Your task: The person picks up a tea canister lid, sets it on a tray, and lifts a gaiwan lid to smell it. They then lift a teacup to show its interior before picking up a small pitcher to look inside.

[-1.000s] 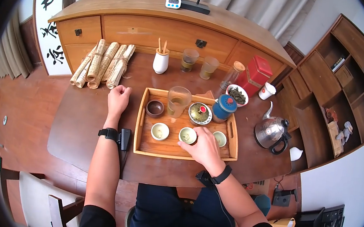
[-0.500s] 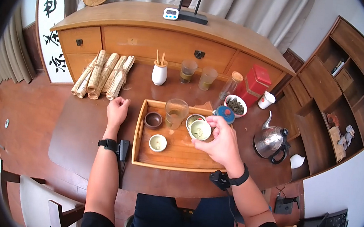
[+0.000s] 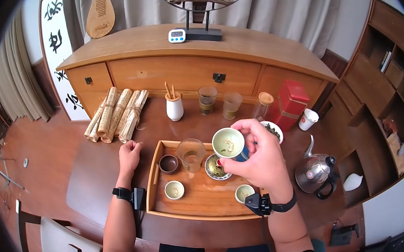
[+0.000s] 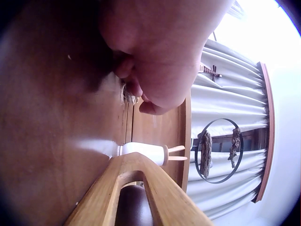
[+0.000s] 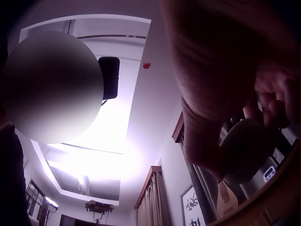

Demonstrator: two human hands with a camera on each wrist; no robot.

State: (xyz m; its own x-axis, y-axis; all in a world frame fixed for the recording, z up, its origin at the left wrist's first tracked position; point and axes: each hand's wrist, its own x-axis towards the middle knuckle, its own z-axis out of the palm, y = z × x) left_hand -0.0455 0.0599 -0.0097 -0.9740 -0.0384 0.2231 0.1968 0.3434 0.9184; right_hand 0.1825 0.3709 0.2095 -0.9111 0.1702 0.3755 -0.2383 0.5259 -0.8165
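Observation:
My right hand (image 3: 265,154) pinches a small pale green teacup (image 3: 228,143) by its rim, thumb at the near side and fingers at the far side. Pale liquid and a few leaf bits show inside it. The cup is held up above the wooden tray (image 3: 193,216), overlapping the lidded gaiwan (image 3: 217,169). In the right wrist view the cup (image 5: 247,148) is a dark shape under the fingers. My left hand (image 3: 129,155) rests on the table left of the tray, fingers loosely curled around nothing. Two matching teacups, left (image 3: 174,190) and right (image 3: 244,193), sit in the tray.
A glass pitcher (image 3: 191,155) and a brown cup (image 3: 168,163) share the tray. Steel kettle (image 3: 313,173) stands right of it. Behind are bamboo scrolls (image 3: 115,117), a white tool holder (image 3: 174,108), two glasses, a red tin (image 3: 290,105) and a bowl of tea leaves (image 3: 273,131).
My right hand has taken the middle teacup from the tray, lifted it and brought it closer to the head camera. The head view has tilted upward. My left hand has stayed on the table.

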